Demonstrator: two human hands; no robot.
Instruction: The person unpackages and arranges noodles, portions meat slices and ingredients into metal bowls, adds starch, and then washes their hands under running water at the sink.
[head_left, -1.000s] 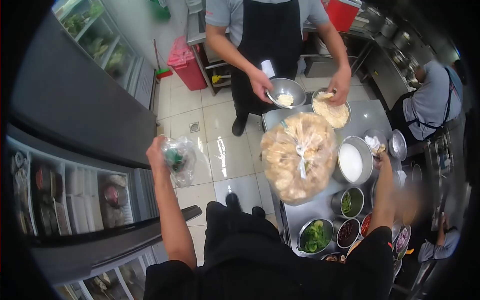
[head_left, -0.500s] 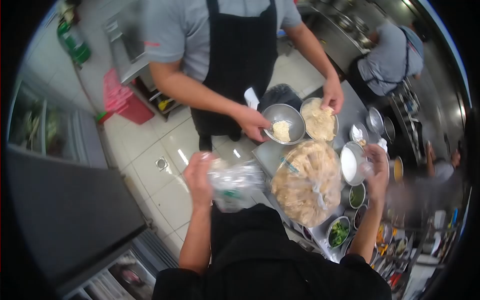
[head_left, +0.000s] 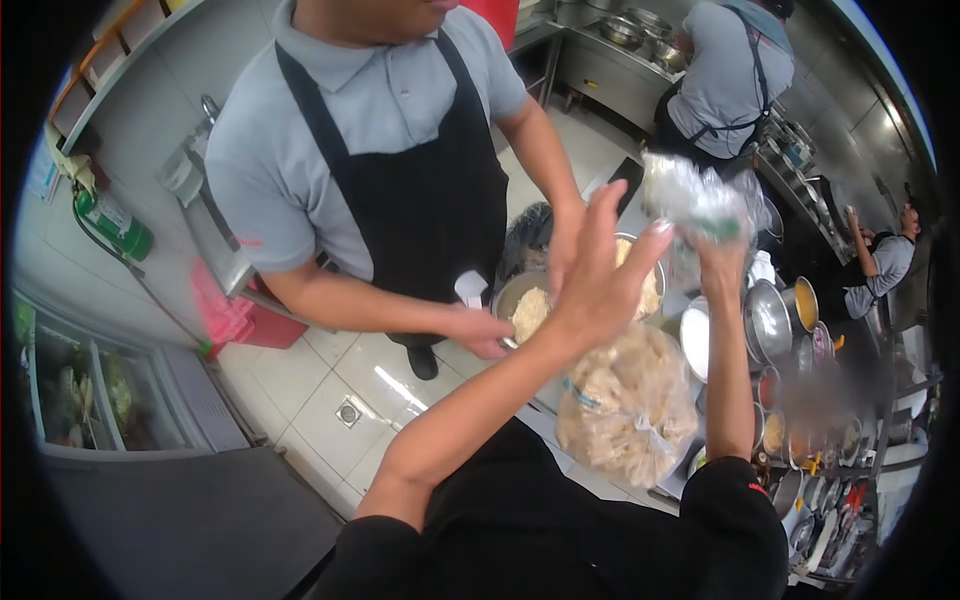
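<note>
My left hand [head_left: 603, 285] is raised over the counter with its fingers stretched apart and nothing in them. My right hand [head_left: 722, 255] grips a crumpled clear plastic bag [head_left: 690, 195] with some green print, lifted above the bowls; its contents are hard to make out. Below my hands sits a large, full, tied clear bag [head_left: 625, 410] of pale yellowish pieces. Just left of my right forearm is a bowl of white stuff [head_left: 693, 340]. A co-worker opposite holds a metal bowl [head_left: 508, 300] with pale crumbly food, and another bowl of it is partly hidden behind my left hand.
Several metal bowls [head_left: 768, 322] and ingredient containers line the counter to the right. The co-worker in a black apron [head_left: 425, 210] stands close across the counter. Others work farther back. A pink bin [head_left: 262, 325], fire extinguisher [head_left: 115, 225] and glass-door fridge [head_left: 90, 375] are at left.
The crumpled plastic bag has gone from my left hand to my right, across to the upper right. My left hand has swung right over the counter. The co-worker's far hand has moved toward the held bowl.
</note>
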